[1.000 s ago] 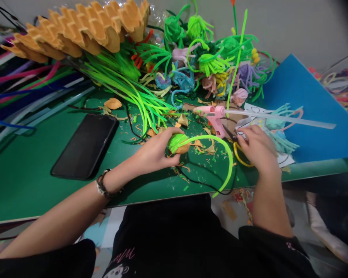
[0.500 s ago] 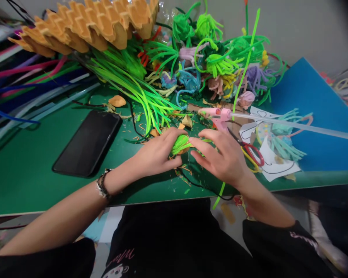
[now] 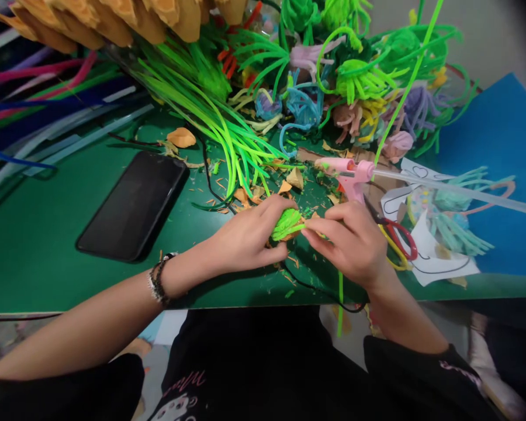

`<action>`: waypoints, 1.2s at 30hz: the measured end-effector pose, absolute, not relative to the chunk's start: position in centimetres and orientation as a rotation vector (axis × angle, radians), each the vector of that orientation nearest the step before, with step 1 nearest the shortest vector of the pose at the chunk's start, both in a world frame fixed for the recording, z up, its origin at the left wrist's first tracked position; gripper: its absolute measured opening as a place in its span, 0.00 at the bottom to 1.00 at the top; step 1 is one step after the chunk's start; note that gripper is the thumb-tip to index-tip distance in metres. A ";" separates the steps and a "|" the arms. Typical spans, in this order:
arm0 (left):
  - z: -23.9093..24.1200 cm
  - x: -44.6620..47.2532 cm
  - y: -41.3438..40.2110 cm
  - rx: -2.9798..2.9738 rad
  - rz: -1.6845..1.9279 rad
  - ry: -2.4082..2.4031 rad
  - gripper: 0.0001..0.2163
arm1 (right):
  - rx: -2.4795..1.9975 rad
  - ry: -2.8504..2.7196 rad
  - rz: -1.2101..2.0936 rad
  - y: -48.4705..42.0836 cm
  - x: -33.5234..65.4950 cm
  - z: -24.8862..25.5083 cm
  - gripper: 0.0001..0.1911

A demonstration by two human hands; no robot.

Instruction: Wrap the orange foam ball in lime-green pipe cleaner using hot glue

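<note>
My left hand (image 3: pixel 251 237) is closed around a small cardboard piece (image 3: pixel 286 224) covered with bright green pipe cleaner, its thumb below and fingers above. On the piece's right side, my right hand (image 3: pixel 351 241) pinches a strand of green pipe cleaner (image 3: pixel 298 227) between thumb and index finger. A long green stem (image 3: pixel 409 92) slants up behind the right hand. Below that hand a green end (image 3: pixel 341 304) hangs past the table edge; whether they join is hidden. Just beyond the right hand lies a pink glue gun (image 3: pixel 353 175) with a long clear glue stick.
A black phone (image 3: pixel 134 207) lies at left. Red-and-yellow scissors (image 3: pixel 405 242) and paper cutouts (image 3: pixel 442 263) are at right, by a blue sheet (image 3: pixel 486 146). Green pipe cleaners (image 3: pixel 228 140), pipe-cleaner flowers (image 3: pixel 307 105) and an egg tray (image 3: pixel 114 23) fill the back. Cardboard scraps (image 3: pixel 294 178) litter the middle.
My right hand's fingers have gone from spread to pinching the green strand. The left hand still grips the piece. The view has shifted, with the things at the back now higher in it.
</note>
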State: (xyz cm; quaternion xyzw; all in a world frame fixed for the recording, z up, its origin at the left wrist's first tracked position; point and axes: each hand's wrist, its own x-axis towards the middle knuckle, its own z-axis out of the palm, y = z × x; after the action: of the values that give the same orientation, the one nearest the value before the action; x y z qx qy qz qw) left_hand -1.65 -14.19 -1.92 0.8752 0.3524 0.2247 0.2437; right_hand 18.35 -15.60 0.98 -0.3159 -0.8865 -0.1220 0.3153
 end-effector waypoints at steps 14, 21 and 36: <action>-1.9 -1.2 -14.7 2.478 0.564 1.029 0.20 | -0.936 -2.307 -0.396 -15.9 18.0 0.7 0.05; -2.1 -1.0 -15.0 2.468 0.582 1.025 0.20 | -0.969 -2.299 -0.367 -15.9 17.8 0.7 0.06; -2.1 -1.4 -14.5 1.964 0.721 0.748 0.18 | -0.900 -2.206 -0.179 -15.9 17.8 0.4 0.06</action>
State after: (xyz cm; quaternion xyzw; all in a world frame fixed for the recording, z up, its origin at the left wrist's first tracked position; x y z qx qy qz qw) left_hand -1.38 -14.52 -2.12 0.7922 0.3016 0.2907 0.4437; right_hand 17.75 -15.89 0.43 -0.3503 -0.8588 -0.0697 0.3672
